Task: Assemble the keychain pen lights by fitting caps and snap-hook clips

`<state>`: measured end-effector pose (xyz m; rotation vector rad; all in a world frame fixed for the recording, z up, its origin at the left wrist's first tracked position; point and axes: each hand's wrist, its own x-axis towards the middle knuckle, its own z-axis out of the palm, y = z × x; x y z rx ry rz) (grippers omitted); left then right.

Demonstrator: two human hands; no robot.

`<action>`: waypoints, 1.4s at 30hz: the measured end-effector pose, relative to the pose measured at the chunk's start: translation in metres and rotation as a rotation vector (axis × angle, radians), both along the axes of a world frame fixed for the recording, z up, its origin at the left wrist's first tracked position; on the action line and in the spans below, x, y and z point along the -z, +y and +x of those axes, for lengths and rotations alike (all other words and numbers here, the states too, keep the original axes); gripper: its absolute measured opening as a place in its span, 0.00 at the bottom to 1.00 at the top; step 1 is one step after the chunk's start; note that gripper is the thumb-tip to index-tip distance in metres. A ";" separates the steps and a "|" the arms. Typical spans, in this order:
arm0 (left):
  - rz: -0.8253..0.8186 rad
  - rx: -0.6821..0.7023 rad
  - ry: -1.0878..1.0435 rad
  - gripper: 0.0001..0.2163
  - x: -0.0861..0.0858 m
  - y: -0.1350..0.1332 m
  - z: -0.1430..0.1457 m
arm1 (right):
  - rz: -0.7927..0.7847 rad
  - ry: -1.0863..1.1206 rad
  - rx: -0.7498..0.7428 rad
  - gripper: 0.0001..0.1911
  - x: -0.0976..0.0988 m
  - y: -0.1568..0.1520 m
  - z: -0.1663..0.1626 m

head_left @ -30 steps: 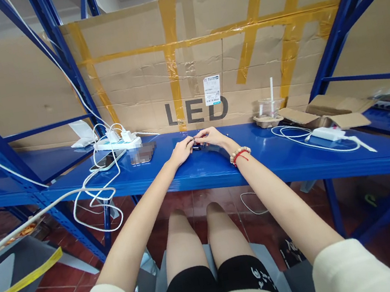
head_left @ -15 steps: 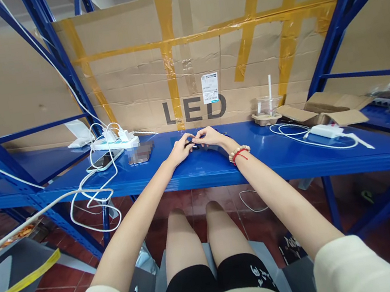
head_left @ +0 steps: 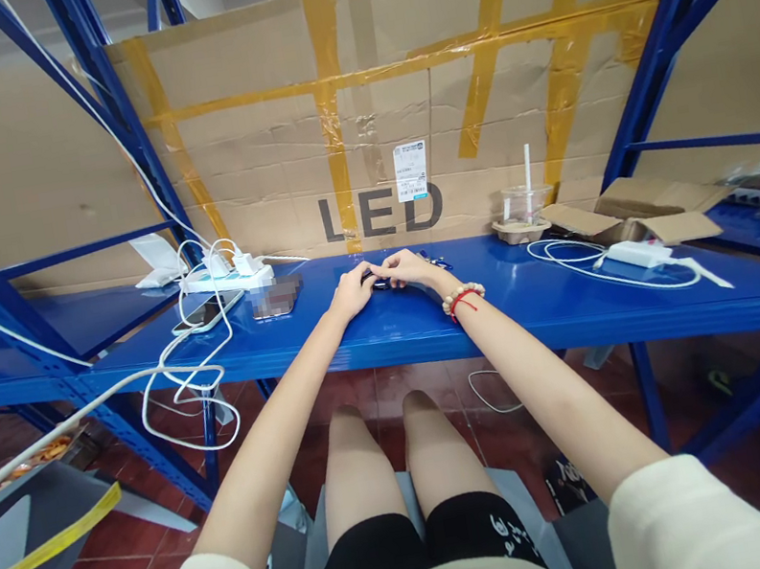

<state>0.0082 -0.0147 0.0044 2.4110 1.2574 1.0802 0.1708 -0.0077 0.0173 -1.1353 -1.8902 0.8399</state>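
My left hand (head_left: 350, 291) and my right hand (head_left: 407, 267) meet over the blue shelf (head_left: 430, 320), fingertips pinched together on a small dark object (head_left: 380, 282) that is too small to name. Both hands have curled fingers and touch each other at the tips. A bead bracelet with a red thread (head_left: 461, 297) sits on my right wrist. More small dark pieces (head_left: 436, 262) lie just behind my right hand.
At left lie a white power strip with chargers (head_left: 227, 275), a phone (head_left: 208, 311) and looping white cables (head_left: 180, 396). At right stand a plastic cup with straw (head_left: 525, 205), an open cardboard box (head_left: 638, 217) and a white adapter with cord (head_left: 637, 255). Taped cardboard marked LED (head_left: 383, 214) backs the shelf.
My hands have stayed pinched together on the small dark object, shifting only slightly. The view has moved a little.
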 end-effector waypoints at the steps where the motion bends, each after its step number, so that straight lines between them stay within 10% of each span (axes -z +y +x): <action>1: -0.006 -0.016 0.003 0.09 -0.001 -0.001 0.000 | 0.003 0.012 -0.004 0.28 0.000 0.000 -0.001; 11: -0.114 -0.167 0.030 0.15 -0.007 -0.010 0.002 | 0.145 0.164 -0.030 0.26 0.001 0.010 0.001; 42: -0.101 -0.012 -0.050 0.12 0.005 0.006 0.000 | -0.029 0.124 0.091 0.18 -0.005 0.003 0.006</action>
